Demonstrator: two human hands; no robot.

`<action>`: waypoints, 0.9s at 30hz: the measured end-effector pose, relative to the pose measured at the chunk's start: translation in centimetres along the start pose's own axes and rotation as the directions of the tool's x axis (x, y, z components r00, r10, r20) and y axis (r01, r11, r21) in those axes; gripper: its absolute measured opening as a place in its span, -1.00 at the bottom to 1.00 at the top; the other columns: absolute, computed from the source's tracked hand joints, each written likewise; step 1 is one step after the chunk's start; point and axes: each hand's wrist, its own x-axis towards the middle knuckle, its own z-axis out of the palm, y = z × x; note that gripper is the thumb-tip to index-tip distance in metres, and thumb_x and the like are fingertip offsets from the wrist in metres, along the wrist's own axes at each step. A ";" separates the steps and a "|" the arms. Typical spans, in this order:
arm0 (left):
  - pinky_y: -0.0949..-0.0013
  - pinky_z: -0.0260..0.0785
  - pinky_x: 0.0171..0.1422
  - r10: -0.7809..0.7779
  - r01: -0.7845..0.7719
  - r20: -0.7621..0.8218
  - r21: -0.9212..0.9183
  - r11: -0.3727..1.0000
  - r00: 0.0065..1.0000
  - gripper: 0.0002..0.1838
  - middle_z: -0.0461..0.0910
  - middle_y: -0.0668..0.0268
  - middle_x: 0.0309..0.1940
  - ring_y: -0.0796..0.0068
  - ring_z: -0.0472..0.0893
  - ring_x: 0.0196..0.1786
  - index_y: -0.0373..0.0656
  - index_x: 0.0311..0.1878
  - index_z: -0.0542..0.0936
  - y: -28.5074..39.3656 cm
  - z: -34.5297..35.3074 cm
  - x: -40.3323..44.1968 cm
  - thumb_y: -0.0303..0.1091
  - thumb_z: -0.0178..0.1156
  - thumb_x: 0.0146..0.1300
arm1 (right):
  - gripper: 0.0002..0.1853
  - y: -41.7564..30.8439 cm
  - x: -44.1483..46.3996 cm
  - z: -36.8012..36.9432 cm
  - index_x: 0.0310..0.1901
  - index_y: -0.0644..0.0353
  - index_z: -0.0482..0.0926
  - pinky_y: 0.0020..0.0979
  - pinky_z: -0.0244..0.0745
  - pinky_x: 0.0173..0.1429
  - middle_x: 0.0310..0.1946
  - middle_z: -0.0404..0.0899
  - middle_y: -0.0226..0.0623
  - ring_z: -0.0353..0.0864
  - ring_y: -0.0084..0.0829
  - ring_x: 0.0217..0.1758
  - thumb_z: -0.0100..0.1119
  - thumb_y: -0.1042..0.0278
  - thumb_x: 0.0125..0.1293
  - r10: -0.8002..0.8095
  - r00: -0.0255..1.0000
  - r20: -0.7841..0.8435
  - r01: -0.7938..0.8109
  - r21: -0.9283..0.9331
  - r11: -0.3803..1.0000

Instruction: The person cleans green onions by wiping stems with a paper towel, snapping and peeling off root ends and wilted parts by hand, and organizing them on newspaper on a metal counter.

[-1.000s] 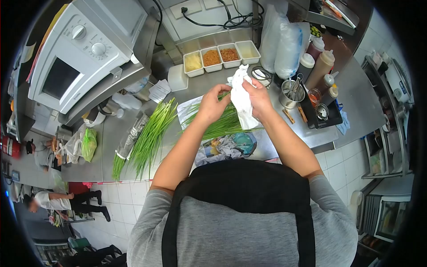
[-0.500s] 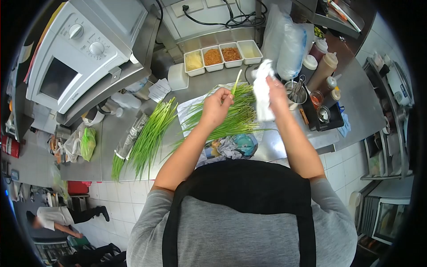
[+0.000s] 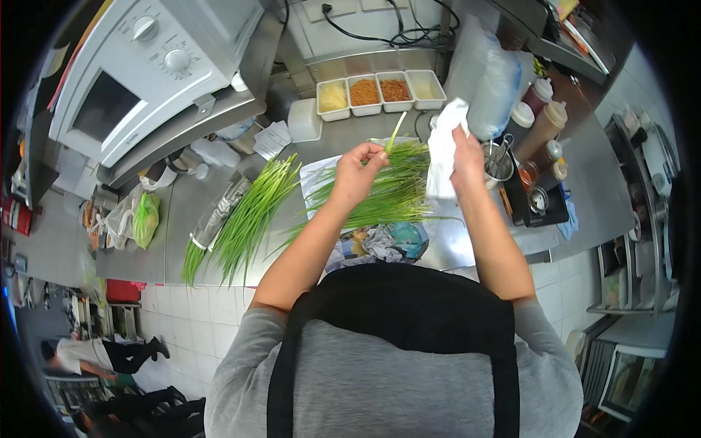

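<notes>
My left hand [image 3: 358, 172] pinches a thin stalk of green chives [image 3: 395, 133], whose pale end points up. Below it, a loose spread of long chives [image 3: 387, 191] lies over a printed sheet [image 3: 312, 175] on the steel counter. On the right, my right hand [image 3: 467, 157] is closed around a crumpled white paper towel [image 3: 446, 153], held above the right end of the spread. A second pile of chives [image 3: 257, 212] rests to the left, beside a bundle wrapped in newspaper [image 3: 219, 213]. Used crumpled paper [image 3: 378, 242] sits close to my body.
Several white tubs [image 3: 364, 95] with toppings stand along the back wall. At right are sauce bottles [image 3: 549, 124], a metal cup with utensils [image 3: 498, 162] and a black caddy [image 3: 551, 208]. A white oven [image 3: 139, 80] overhangs the left. Another person [image 3: 102, 356] is on the floor side, far left.
The view has shifted a little, moving the counter items rightward. My right hand has slowed, and the paper towel now hangs steadier. My left hand still holds the stalk.
</notes>
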 end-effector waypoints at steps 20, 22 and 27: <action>-0.27 0.01 0.20 -0.008 -0.079 0.091 0.902 0.424 0.996 -0.71 0.51 0.37 -0.08 0.31 0.35 0.13 0.05 -0.16 0.61 -4.7 -5.5 -4.2 -0.18 0.26 -0.02 | -0.58 -5.3 -0.1 3.2 0.07 0.45 0.41 -0.41 0.35 0.13 -0.09 0.52 -0.12 0.49 -0.35 -0.03 0.20 0.39 0.23 -0.456 0.858 0.236 0.504 -0.553 0.663; -0.14 0.13 0.19 0.206 -0.138 0.033 0.840 0.525 0.978 -0.72 0.51 0.32 -0.12 0.25 0.40 0.06 -0.07 -0.23 0.61 -1.4 -6.6 -3.3 -0.29 0.29 -0.08 | -0.68 -5.6 0.6 2.5 -0.07 0.42 0.49 -0.40 0.36 0.03 -0.17 0.53 -0.16 0.49 -0.34 -0.12 0.21 0.45 0.17 -0.349 0.708 0.614 0.703 -0.659 0.268; 0.34 0.42 -0.18 0.499 -0.495 -0.091 0.064 0.866 0.862 -0.86 0.54 0.22 -0.28 0.31 0.56 -0.27 -0.21 -0.39 0.57 8.1 -5.1 -2.6 -0.44 0.30 -0.05 | -0.80 -4.4 -3.2 6.0 -0.26 0.37 0.56 -0.35 0.36 -0.20 -0.41 0.51 -0.20 0.46 -0.33 -0.35 0.21 0.52 0.05 -0.055 0.549 0.834 0.824 -0.529 0.206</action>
